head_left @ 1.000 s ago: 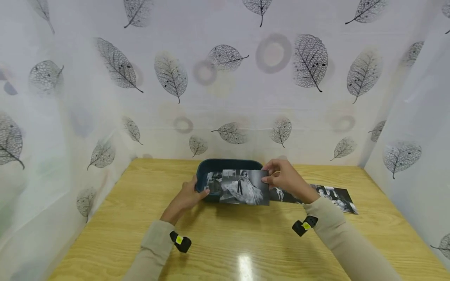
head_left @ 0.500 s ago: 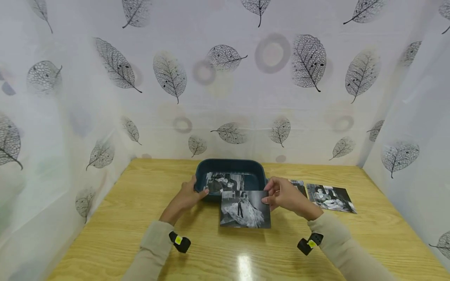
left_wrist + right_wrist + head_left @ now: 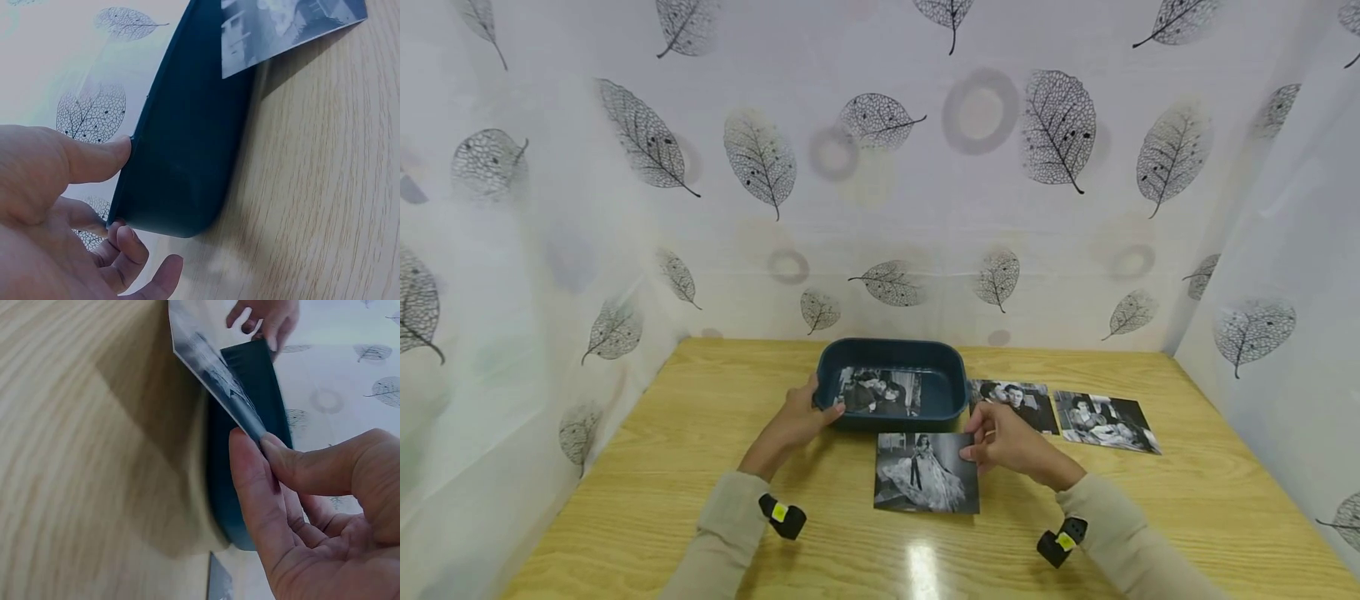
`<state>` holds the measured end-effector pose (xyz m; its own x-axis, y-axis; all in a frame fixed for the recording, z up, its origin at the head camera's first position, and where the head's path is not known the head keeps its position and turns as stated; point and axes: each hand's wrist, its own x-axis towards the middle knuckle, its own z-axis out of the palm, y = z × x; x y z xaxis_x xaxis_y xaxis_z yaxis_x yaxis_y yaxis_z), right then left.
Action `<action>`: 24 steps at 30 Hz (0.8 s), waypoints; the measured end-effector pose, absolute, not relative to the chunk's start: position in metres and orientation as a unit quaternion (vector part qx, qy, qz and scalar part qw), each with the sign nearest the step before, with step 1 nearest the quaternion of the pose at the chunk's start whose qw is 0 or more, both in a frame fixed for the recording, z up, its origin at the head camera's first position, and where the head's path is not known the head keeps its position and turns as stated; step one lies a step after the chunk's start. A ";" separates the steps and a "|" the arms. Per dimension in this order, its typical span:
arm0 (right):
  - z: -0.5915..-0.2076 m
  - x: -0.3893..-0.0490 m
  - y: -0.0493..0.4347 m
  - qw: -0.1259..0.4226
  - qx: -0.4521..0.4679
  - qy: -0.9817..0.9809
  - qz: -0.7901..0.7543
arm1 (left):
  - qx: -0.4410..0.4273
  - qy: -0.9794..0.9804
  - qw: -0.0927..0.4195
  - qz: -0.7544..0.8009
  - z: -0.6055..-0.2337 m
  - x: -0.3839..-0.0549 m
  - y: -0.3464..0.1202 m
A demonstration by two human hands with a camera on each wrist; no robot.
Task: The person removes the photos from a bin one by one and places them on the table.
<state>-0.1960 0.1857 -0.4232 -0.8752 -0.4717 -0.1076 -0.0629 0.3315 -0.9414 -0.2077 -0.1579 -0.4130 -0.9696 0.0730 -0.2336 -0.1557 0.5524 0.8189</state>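
A dark teal rectangular tub (image 3: pixel 942 400) stands on the table, and a black-and-white photo (image 3: pixel 880 393) of people lies inside it at the left. My left hand (image 3: pixel 793 429) grips the tub's left end, thumb over the rim and fingers at the corner, as the left wrist view shows. Between thumb and fingers my right hand (image 3: pixel 312 494) pinches the right edge of another black-and-white photo (image 3: pixel 925 473), which shows a figure in a wide pale gown. This photo is in front of the tub, tilted and raised off the wood, with a shadow beneath it.
Two more black-and-white photos lie right of the tub: one photo (image 3: pixel 1018 404) close beside it, partly behind my right hand, and another photo (image 3: pixel 1107 422) farther right. The wooden table (image 3: pixel 700 375) is bordered by a leaf-patterned white sheet (image 3: pixel 910 208) at the back and sides.
My right hand has drawn the gown photo from over the tub toward the table's front, uncovering the photo inside the tub and those at the right. The left hand has stayed at the rim.
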 end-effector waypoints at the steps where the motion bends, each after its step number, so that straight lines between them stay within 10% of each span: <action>1: -0.425 -0.196 0.186 0.184 -0.170 0.797 -0.550 | -0.024 0.873 0.120 0.472 -0.413 -0.208 -0.158; 24: -0.444 -0.196 0.165 0.069 -0.162 0.932 -0.317 | -0.024 0.880 0.113 0.460 -0.415 -0.208 -0.156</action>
